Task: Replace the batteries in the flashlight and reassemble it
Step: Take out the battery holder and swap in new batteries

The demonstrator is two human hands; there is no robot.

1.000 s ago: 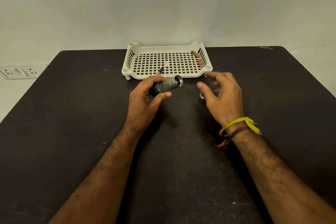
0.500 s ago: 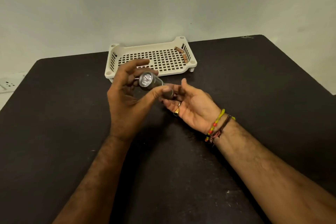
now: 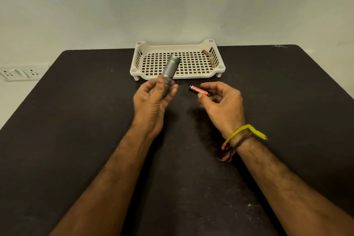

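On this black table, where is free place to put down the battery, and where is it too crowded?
Bare table lies left of the left hand, right of the right hand, and between the forearms. The white tray has bare grid except two batteries at its right wall. Crowded: the strip between tray and hands, by the flashlight and the red battery.

We see dim, even indoor light; soft shadows under hands on table; wide-angle bending at edges.

One flashlight, one tray, three batteries (one red-black, two brown).
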